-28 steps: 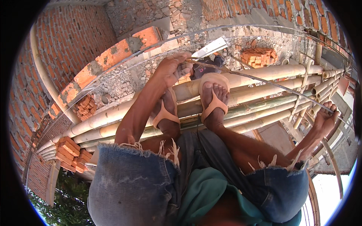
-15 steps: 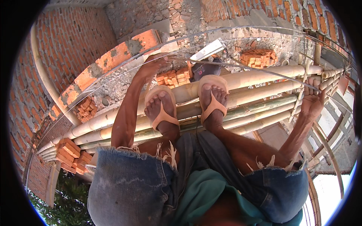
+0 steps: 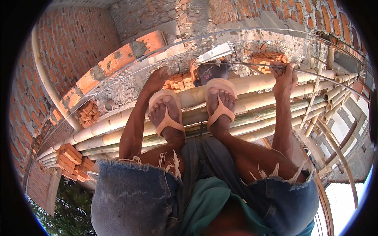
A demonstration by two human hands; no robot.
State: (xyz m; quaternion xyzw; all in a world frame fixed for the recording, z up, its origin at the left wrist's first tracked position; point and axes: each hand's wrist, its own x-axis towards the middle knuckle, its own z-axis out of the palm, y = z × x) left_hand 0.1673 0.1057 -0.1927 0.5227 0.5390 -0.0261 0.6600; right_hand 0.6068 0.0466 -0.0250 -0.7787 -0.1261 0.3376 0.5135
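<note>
My right hand point(image 3: 285, 78) is closed around a thin metal rod point(image 3: 323, 76), raised above the bamboo poles right of my feet. The rod runs from above a dark bucket point(image 3: 212, 73) toward the far right. My left hand point(image 3: 158, 80) is off the rod, above the poles beside my left sandal point(image 3: 171, 126). Its fingers are bent loosely and partly blurred, with nothing visible in them. Both my feet, in tan sandals, stand on the bundled bamboo poles point(image 3: 260, 103).
A mortared brick wall top point(image 3: 118, 59) curves across the far left. Loose brick stacks lie at the left end of the poles point(image 3: 70, 161) and below on the rubble point(image 3: 269, 58). A white board point(image 3: 216, 52) lies by the bucket. Thin lines point(image 3: 252, 28) cross overhead of the rubble.
My left hand has let go of the rod's left end. My right hand has moved inward and away from me along the poles, and the rod has shifted right.
</note>
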